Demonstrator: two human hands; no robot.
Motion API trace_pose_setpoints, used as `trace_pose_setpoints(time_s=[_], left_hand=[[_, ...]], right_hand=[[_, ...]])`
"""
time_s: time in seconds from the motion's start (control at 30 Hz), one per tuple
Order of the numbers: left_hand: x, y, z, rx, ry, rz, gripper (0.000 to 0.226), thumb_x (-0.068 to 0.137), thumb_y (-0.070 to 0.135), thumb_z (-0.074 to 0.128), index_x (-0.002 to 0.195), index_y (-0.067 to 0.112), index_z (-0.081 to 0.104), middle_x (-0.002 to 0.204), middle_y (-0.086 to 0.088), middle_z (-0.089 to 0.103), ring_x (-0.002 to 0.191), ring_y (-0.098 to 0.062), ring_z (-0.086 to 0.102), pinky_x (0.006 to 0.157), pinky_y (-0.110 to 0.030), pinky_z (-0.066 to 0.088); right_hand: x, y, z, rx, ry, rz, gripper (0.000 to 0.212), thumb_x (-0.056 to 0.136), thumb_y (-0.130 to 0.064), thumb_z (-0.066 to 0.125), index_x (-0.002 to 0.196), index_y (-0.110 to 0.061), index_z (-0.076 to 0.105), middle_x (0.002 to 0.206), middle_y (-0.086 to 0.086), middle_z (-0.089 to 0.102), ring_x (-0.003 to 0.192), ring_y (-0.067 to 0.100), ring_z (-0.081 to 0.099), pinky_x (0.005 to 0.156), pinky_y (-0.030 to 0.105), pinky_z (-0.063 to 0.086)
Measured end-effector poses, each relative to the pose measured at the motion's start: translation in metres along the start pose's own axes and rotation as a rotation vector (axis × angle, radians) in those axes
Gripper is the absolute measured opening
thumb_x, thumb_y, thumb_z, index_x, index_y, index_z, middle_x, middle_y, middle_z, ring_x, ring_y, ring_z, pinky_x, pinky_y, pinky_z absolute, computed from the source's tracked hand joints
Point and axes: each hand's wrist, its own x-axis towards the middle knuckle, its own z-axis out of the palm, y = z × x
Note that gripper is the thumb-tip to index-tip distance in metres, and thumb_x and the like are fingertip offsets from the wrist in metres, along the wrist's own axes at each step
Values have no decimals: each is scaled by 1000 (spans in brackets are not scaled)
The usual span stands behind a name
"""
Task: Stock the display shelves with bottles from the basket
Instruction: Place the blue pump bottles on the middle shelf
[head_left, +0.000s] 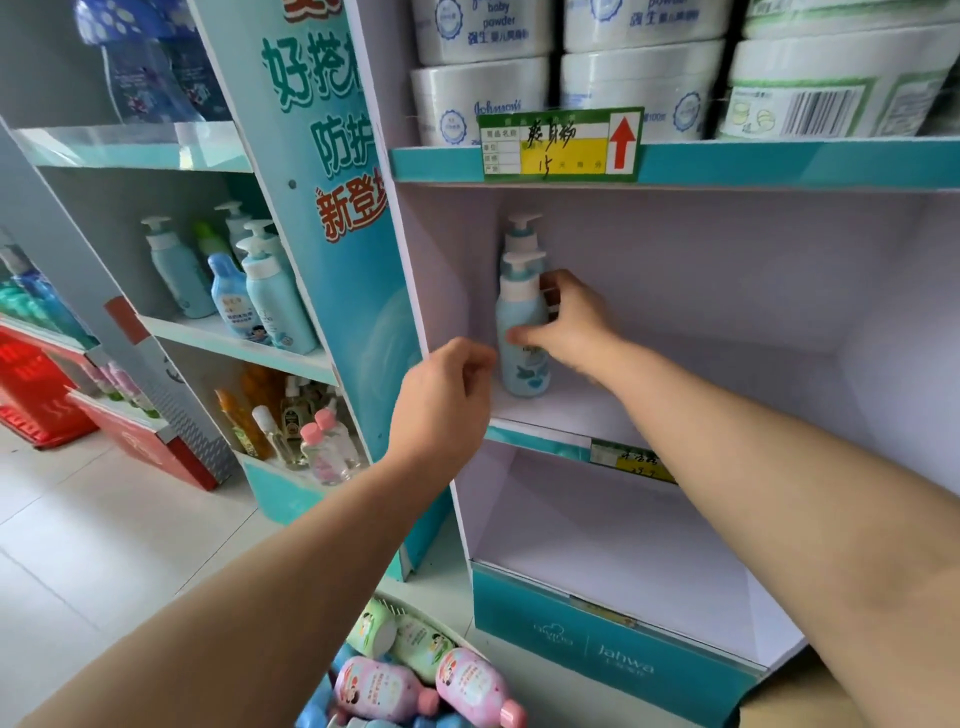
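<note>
Left hand (448, 400), loosely curled and empty, at the left wall of the middle shelf (571, 415); right hand (563, 319) wrapped around the front pump bottle (522, 332), upright at the shelf's left end. Probably light, rigid, smooth plastic: best gripped mid-body, not by the pump. Below the shelf, basket (395, 605) still holding bottles.

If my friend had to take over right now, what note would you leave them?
Right hand: grip closed on a blue pump bottle standing at the left of the middle shelf, a second pump bottle behind it.
Left hand: loosely curled, holding nothing, by the shelf's front edge.
Done: two bottles on that shelf.
Left: the basket below holds pink bottles and green bottles; the bottom shelf has none.
</note>
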Motion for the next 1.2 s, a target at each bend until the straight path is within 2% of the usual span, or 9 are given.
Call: trace_pose_setpoints(time_s=[0.07, 0.17, 0.27, 0.47, 0.63, 1.0, 1.2], left_hand=[[-7, -16, -6, 119, -84, -11, 31, 88, 8, 49, 103, 24, 71, 100, 8, 70, 93, -17, 63, 78, -25, 50], [3, -44, -18, 327, -260, -141, 30, 90, 16, 46, 100, 28, 71, 100, 7, 68, 87, -19, 62, 65, -24, 50], [12, -71, -30, 473, -335, -218, 26, 87, 15, 47, 101, 22, 69, 103, -2, 68, 89, -26, 64, 78, -37, 57], [3, -106, -31, 816, -469, -60, 27, 92, 18, 49, 116, 22, 61, 109, -3, 61, 93, -21, 60, 77, -37, 56], [2, -127, -18, 756, -485, -97, 26, 91, 19, 50, 113, 22, 62, 109, 2, 65, 87, -16, 63, 68, -32, 58], [12, -141, 0, 647, -468, -154, 21, 89, 14, 53, 106, 17, 65, 102, 0, 65, 78, -16, 64, 66, -34, 60], [7, -144, -2, 661, -450, -136, 22, 90, 15, 52, 109, 17, 64, 102, 0, 64, 81, -15, 61, 62, -29, 55]], right_hand=[[7, -2, 12, 0, 46, 31, 59, 66, -25, 86, 115, -18, 55, 117, 2, 65, 104, 23, 62, 92, 36, 50], [18, -5, 25, 19, 105, 83, 58, 68, -25, 84, 117, -19, 53, 118, 4, 64, 107, 26, 62, 93, 41, 49], [24, -3, 29, 3, 136, 99, 57, 71, -26, 81, 120, -19, 52, 120, 5, 64, 108, 27, 61, 94, 41, 49], [36, 1, 30, -32, 158, 56, 57, 71, -26, 81, 120, -16, 53, 120, 10, 59, 106, 30, 59, 92, 40, 48], [49, 2, 33, -38, 172, 59, 62, 71, -25, 81, 124, -16, 52, 123, 10, 58, 108, 29, 58, 94, 38, 47], [54, 3, 41, -49, 175, 27, 62, 72, -27, 81, 122, -14, 48, 122, 9, 56, 108, 28, 58, 93, 38, 47], [45, 3, 37, -16, 83, 84, 77, 72, -28, 82, 133, -9, 39, 131, 11, 54, 117, 28, 55, 96, 38, 45]])
